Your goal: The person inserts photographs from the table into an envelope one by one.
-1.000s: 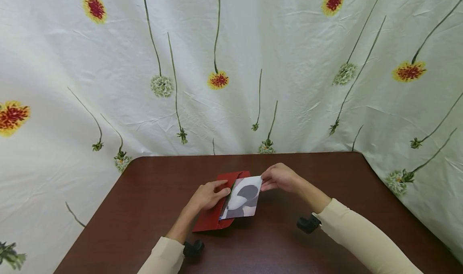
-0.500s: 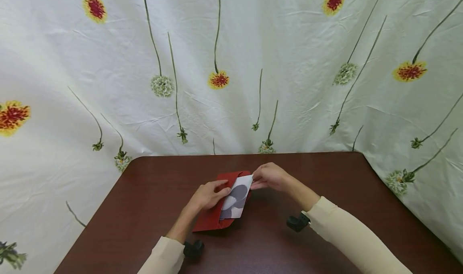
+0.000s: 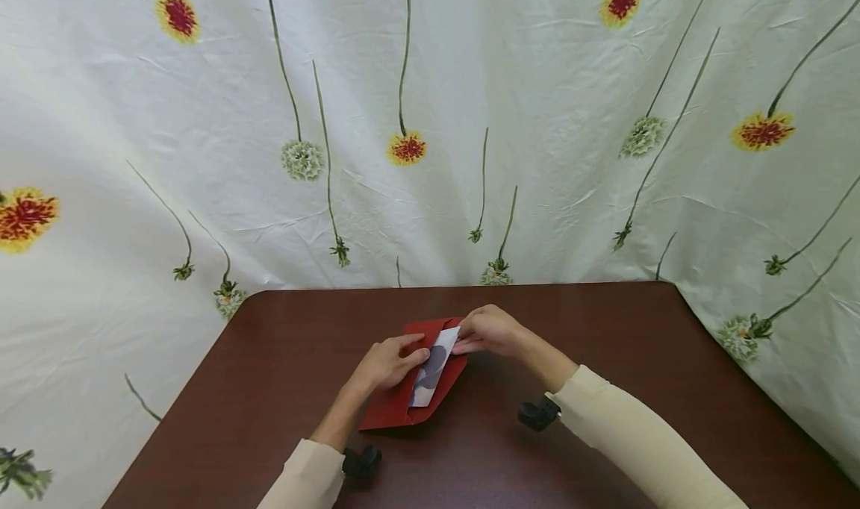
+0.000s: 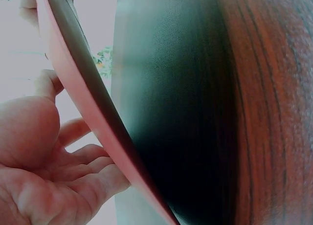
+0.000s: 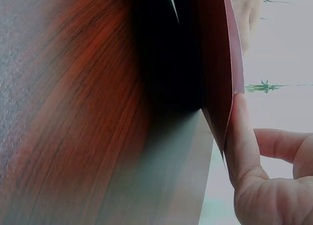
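Observation:
A red envelope lies slanted on the table, its opening toward the right. From that opening sticks a white card with a grey picture; its left part is hidden inside. My left hand rests on the envelope from above, index finger and thumb extended near the opening. In the left wrist view, the left fingers touch the envelope's upper face. My right hand pinches the card's upper right corner, over the envelope's flap. In the right wrist view, a finger lies along the envelope's edge.
The dark brown wooden table has rounded far corners. Behind and around it hangs a white cloth printed with flowers. Dark wrist cameras sit on both wrists, beside cream sleeves.
My right hand has moved left, sliding the card deeper into the envelope; only a narrow strip of it still shows. The left hand and the envelope have stayed in place.

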Motion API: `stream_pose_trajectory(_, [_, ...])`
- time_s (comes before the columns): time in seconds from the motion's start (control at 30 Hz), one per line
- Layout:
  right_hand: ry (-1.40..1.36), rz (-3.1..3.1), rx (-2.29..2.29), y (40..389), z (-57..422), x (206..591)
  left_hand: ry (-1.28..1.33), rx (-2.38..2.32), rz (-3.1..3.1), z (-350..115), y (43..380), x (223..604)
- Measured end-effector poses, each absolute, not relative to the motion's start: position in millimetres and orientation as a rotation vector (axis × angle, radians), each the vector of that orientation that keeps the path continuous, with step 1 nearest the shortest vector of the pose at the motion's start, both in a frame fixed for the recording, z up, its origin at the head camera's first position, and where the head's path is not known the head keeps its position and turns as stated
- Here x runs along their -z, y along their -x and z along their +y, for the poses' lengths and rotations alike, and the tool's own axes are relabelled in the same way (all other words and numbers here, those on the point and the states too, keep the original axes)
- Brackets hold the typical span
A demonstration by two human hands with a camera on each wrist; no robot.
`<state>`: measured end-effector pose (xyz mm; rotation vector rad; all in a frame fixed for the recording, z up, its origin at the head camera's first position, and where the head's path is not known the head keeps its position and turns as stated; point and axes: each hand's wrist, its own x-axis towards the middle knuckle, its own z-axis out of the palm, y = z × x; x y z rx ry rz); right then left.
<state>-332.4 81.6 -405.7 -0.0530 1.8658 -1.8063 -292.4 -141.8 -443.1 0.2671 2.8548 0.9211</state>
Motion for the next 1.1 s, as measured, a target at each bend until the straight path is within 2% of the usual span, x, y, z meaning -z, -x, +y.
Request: stream_pose_trajectory(1.1, [0.023,1.902,1.865,335,55,423,-0.244,-0.924,2.845,-141,293,440])
